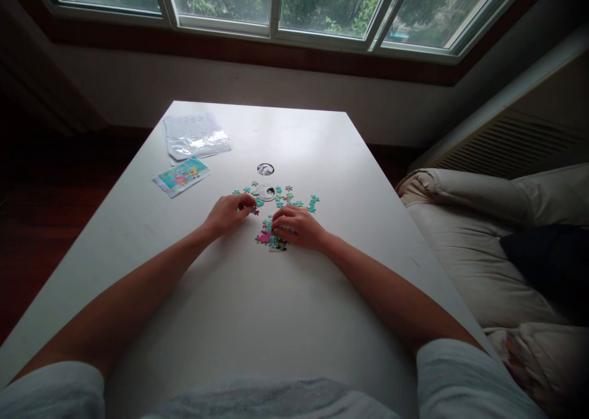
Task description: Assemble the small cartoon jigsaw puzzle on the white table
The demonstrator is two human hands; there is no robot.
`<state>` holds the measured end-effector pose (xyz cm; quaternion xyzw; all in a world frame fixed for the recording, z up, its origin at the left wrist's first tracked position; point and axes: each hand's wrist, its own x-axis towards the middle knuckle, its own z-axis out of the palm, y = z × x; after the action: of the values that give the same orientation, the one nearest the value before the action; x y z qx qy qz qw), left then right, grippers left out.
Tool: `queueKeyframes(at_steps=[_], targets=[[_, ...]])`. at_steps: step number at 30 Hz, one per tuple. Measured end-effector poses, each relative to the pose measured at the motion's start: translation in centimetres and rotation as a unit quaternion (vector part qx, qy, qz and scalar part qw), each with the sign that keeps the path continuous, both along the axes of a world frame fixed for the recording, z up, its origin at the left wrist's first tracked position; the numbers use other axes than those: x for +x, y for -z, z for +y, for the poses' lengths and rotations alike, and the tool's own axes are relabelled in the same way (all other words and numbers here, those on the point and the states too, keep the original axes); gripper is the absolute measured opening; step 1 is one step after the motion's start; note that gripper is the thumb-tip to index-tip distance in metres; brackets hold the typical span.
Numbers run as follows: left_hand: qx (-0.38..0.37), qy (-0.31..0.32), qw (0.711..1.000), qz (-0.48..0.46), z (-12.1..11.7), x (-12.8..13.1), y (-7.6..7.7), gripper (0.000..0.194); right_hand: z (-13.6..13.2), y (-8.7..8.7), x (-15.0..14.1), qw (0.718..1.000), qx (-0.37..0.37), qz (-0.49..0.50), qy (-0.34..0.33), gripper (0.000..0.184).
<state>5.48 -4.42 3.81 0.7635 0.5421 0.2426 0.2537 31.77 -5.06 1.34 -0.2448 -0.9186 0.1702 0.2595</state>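
Observation:
Both my hands rest on a white table (239, 308) among small jigsaw pieces. My left hand (230, 213) is curled, its fingertips pinching a small puzzle piece (254, 210). My right hand (299, 227) lies with its fingers bent down, pressing on a joined cluster of pink and teal pieces (269, 240). Several loose teal pieces (294, 199) are scattered just beyond the hands.
A cartoon picture card (181, 176) and a clear plastic bag on a printed sheet (196, 138) lie at the table's far left. A small round tin (265, 192) and its lid (265, 169) sit beyond the pieces. A cushioned sofa (483, 247) stands close on the right.

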Motion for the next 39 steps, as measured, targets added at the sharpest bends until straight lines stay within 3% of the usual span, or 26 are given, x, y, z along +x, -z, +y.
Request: queueKeyframes(at_steps=[17, 32, 39], targets=[[-0.017, 0.034, 0.999, 0.040, -1.5, 1.9, 0.3, 0.022, -0.1, -0.2, 0.0, 1.000, -0.008, 0.004, -0.006, 0.017], [-0.076, 0.080, 0.992, 0.062, -2.0, 1.7, -0.7, 0.020, 0.1, 0.2, 0.1, 1.000, -0.007, 0.011, -0.007, 0.014], [-0.057, 0.082, 0.992, 0.074, -2.3, 1.9, -0.8, 0.021, -0.1, -0.1, 0.1, 1.000, -0.010, 0.008, -0.004, 0.015]])
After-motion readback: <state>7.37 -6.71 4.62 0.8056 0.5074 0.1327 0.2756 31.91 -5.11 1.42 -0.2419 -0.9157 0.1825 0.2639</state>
